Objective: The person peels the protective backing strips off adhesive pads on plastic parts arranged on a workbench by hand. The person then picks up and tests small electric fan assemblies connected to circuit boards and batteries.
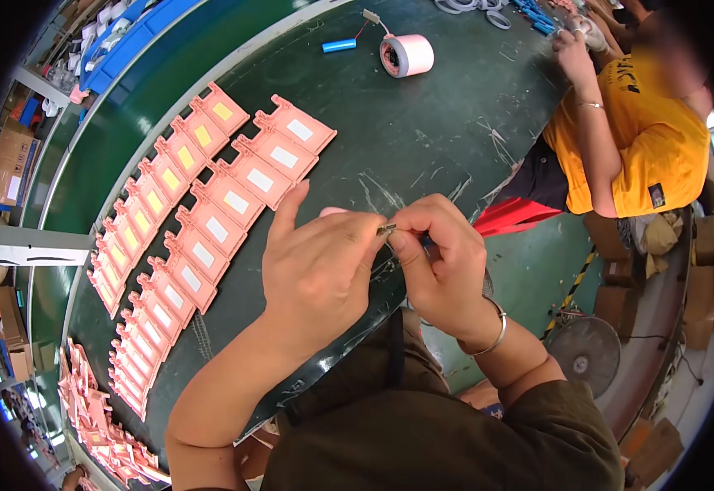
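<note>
My left hand and my right hand meet above the near edge of the dark green table. Both are closed, fingertips pinching a small dark piece with a metallic glint, too small to name. A bit of pink shows behind my left fingers, and something dark blue is partly hidden in my right palm. Left of my hands, pink plastic panels lie in two curved, overlapping rows: one row with white rectangles, the other with yellow rectangles.
Toward the back lie a blue cylindrical cell with wires and a pale pink cylinder. Loose pink parts are heaped at the lower left. A co-worker in a yellow shirt works at the right. A floor fan stands behind.
</note>
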`<action>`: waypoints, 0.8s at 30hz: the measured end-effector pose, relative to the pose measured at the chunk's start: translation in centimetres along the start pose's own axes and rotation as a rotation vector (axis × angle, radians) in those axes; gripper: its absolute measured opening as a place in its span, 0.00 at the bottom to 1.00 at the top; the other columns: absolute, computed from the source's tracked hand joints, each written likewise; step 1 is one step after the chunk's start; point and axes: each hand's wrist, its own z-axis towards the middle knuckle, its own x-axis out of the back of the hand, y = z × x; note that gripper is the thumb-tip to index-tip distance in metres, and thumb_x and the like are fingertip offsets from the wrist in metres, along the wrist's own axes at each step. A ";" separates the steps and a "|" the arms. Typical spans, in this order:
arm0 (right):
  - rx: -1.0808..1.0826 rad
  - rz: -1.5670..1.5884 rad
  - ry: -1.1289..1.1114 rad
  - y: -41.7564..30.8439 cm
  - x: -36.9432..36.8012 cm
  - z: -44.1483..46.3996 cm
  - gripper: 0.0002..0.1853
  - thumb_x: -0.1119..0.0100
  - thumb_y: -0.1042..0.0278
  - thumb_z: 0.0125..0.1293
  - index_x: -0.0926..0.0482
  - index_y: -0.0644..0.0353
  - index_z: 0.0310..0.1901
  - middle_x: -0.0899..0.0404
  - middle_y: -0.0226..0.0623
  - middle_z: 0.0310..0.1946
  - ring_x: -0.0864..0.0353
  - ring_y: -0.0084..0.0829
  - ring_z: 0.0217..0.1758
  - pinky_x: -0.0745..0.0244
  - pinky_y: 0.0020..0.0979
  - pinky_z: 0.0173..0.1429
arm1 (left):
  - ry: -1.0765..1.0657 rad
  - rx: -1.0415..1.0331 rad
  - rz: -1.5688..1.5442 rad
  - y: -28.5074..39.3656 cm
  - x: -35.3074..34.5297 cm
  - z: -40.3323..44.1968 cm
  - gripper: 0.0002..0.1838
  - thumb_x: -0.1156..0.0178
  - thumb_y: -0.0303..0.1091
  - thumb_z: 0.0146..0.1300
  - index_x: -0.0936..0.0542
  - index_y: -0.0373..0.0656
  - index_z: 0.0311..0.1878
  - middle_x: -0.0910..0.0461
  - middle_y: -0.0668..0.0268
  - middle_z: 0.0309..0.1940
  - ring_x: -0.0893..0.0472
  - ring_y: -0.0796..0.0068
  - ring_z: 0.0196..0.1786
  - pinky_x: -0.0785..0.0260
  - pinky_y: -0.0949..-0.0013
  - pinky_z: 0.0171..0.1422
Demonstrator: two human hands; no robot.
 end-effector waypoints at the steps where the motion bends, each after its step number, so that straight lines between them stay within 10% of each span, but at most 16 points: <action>1: -0.014 0.001 -0.013 0.0 0.0 -0.4 0.05 0.44 0.84 0.53 0.27 0.65 0.31 0.28 0.40 0.26 0.27 0.34 0.27 0.31 0.28 0.30 | 0.023 -0.026 0.034 0.2 -0.1 -0.2 0.05 0.40 0.25 0.53 0.23 0.40 0.34 0.20 0.66 0.26 0.20 0.69 0.30 0.37 0.57 0.58; 10: -0.231 0.296 -0.113 2.3 1.3 -0.1 0.03 0.41 0.80 0.56 0.24 0.65 0.33 0.25 0.34 0.27 0.27 0.24 0.29 0.33 0.23 0.31 | -0.053 0.139 -0.199 -0.8 1.9 0.2 0.16 0.39 0.28 0.52 0.24 0.39 0.47 0.22 0.58 0.42 0.23 0.60 0.48 0.38 0.56 0.59; 15: 0.017 -0.068 -0.109 2.4 2.2 -0.3 0.06 0.37 0.78 0.52 0.23 0.64 0.32 0.23 0.36 0.26 0.25 0.30 0.28 0.30 0.28 0.33 | -0.277 0.215 -0.078 -2.3 2.8 -1.4 0.26 0.34 0.39 0.50 0.27 0.37 0.52 0.27 0.53 0.51 0.28 0.55 0.54 0.34 0.61 0.56; 24: 0.105 -0.118 -0.189 1.6 4.3 -0.1 0.12 0.32 0.76 0.47 0.25 0.63 0.33 0.23 0.41 0.33 0.22 0.38 0.36 0.26 0.31 0.43 | -0.412 0.325 -0.085 -1.9 1.7 -2.2 0.33 0.31 0.43 0.45 0.32 0.42 0.53 0.29 0.58 0.51 0.24 0.55 0.48 0.29 0.61 0.47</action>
